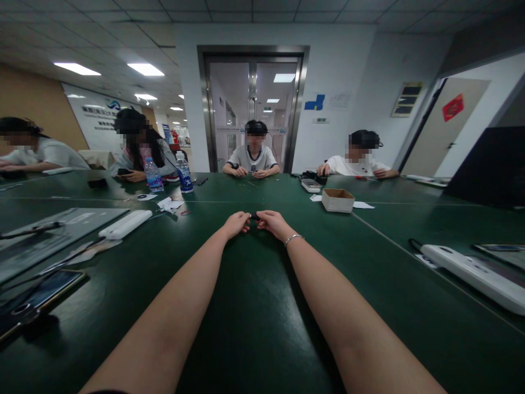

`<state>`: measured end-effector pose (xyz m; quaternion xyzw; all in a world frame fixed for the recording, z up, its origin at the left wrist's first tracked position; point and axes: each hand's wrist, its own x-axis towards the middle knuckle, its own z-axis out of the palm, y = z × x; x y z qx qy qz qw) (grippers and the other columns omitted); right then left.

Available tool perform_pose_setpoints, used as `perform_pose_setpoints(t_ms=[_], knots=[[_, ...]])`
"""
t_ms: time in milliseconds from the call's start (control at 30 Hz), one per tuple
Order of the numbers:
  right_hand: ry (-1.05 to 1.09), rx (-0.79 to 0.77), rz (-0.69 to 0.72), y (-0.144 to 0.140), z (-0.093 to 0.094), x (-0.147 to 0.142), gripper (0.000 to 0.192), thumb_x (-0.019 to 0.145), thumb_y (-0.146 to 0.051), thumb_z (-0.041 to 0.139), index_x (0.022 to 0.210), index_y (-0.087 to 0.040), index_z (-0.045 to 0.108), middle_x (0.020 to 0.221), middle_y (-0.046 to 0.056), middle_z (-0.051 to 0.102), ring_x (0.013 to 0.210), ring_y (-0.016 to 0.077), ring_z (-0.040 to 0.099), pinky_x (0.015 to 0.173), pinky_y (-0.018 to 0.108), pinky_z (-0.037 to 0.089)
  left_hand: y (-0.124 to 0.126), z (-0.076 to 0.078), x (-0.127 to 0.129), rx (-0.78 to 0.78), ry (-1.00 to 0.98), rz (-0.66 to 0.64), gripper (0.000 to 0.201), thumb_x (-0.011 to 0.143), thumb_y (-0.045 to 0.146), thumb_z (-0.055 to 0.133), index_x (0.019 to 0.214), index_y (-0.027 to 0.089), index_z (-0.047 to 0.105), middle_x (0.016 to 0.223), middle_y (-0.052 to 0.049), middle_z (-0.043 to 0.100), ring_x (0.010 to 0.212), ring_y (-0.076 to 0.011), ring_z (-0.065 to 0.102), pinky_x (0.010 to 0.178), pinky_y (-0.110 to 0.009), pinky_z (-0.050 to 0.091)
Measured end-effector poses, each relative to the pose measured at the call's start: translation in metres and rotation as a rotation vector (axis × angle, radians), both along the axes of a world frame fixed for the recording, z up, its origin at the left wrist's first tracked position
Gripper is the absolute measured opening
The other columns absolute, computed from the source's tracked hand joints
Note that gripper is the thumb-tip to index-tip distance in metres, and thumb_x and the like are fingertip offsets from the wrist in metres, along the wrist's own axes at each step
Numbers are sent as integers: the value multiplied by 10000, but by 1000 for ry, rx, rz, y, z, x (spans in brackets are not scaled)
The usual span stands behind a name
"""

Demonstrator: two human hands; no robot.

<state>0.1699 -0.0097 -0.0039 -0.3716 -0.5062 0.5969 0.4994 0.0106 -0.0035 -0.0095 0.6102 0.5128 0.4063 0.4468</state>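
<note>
Both hands — left, right — pinch a small black piece; cardboard box contents hidden.

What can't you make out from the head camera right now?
- Small dark object: too small and mostly covered by the left hand and right hand.
- Cardboard box: walls hide its contents.
- Phone: cut off by the left edge.
</note>
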Motion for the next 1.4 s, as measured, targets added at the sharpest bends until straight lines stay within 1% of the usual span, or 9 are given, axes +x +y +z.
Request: perform_pose_setpoints(t_ms=[167,467,600,733,867,1000,1133,1267,1400], knots=[[-1,-14,5,2,-1,1,64,793,-146,617,792,-87,592,581,28,585,430,66,524,512,205,535,-2,3,-1,-59,-86,-10,317,800,448,439,842,139,496,845,-59,559,515,-75,542,471,-191,455],[0,-24,-4,1,0,0,32,785,-121,617,785,-96,597,573,18,583,419,66,518,494,199,529,1,0,-1,-68,-53,-28,336,800,447,430,789,124,522,802,-64,578,539,-81,535,475,-175,440],[6,-12,-1,0,1,0,28,782,-115,617,776,-100,595,578,15,585,420,62,513,498,198,530,2,0,-1,-54,-38,-33,251,769,387,506,842,146,517,845,-57,583,575,-95,560,478,-179,443],[-2,-15,7,-1,1,0,25,786,-114,610,778,-95,595,554,12,573,424,70,522,492,196,526,3,0,-1,-61,-44,-33,345,807,447,408,774,127,532,778,-64,581,556,-92,543,488,-185,445],[6,-10,8,0,1,0,12,794,-98,592,785,-90,593,581,21,582,423,63,516,499,198,529,0,2,-1,-59,-35,-38,243,771,377,501,808,139,528,817,-52,578,587,-95,551,496,-183,441],[-1,-21,7,0,0,0,12,796,-97,589,800,-88,594,598,27,588,431,65,523,502,199,530,-3,5,-2,-68,-53,-56,334,806,430,419,764,120,535,788,-66,578,573,-90,537,510,-190,443],[3,-25,2,0,1,0,16,801,-94,579,800,-88,593,603,28,592,428,64,523,496,194,529,-3,5,-2,-57,-49,-62,262,757,394,524,815,139,532,825,-57,580,599,-96,549,507,-186,438],[2,-19,15,-1,2,0,24,805,-89,568,803,-86,592,567,18,583,424,68,528,487,187,522,-2,4,-2,-66,-59,-71,318,796,427,446,785,122,533,809,-62,571,575,-87,532,505,-188,439],[3,-28,5,-3,2,0,22,803,-86,569,797,-86,590,536,5,569,416,68,523,496,193,522,-1,3,-1,-58,-33,-63,221,757,347,534,812,134,523,839,-56,566,591,-96,546,500,-192,436]])
